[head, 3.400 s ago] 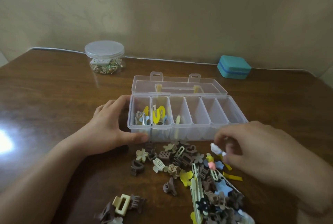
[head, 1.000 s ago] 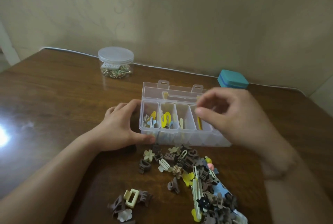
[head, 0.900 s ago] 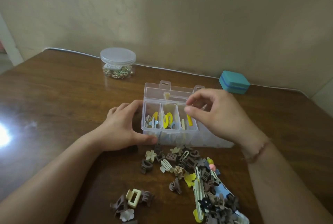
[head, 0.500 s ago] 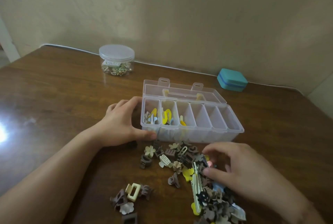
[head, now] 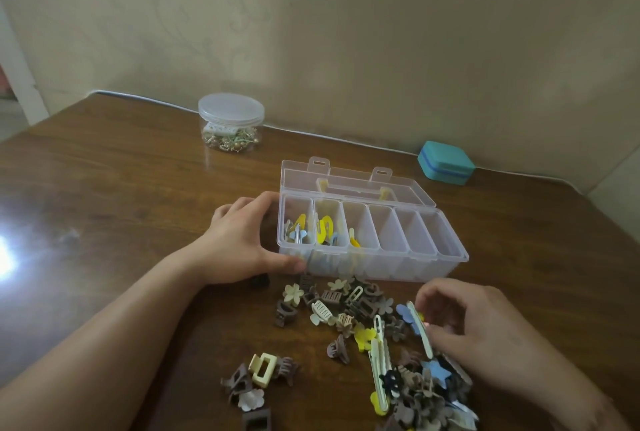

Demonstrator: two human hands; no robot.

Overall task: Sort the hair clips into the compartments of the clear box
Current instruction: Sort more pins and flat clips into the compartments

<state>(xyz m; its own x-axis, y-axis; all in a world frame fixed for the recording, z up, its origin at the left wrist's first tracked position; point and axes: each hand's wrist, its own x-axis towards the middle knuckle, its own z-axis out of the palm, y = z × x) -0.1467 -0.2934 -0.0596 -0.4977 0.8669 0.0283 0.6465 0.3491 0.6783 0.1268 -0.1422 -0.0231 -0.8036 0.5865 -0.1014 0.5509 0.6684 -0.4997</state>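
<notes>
Now, left hand: your left hand [head: 239, 243] clamps the near left corner of the clear box [head: 372, 240], thumb along the front wall, fingers curled round the end.
Right hand: your right hand [head: 481, 330] is down at the pile of hair clips [head: 363, 323] on the table [head: 121, 188], its grip pinched on a long pale clip [head: 420, 328] with a blue flower clip [head: 405, 313] lying against it.
Where the clips are: most sit loose in front of the box; a few yellow and blue ones are in the three leftmost compartments, the three on the right look bare.
Risk, double pick: the flower clip may ride up with the long one and land in the wrong compartment.
Risk, snagging: claw clips are tangled round your fingers, so a quick lift could drag several off towards the table edge.
Risk, fit: I judge the long clip may bridge a divider instead of dropping in.
Risk, box: light and mostly empty, it would slide if your left hand lets go.
Hard to see: your right fingertips hide the pinch itself, and the pile runs off the bottom edge.
Unclear: contents of the round lidded jar [head: 230, 124] are too small to name; the teal case [head: 446, 162] is closed.
</notes>
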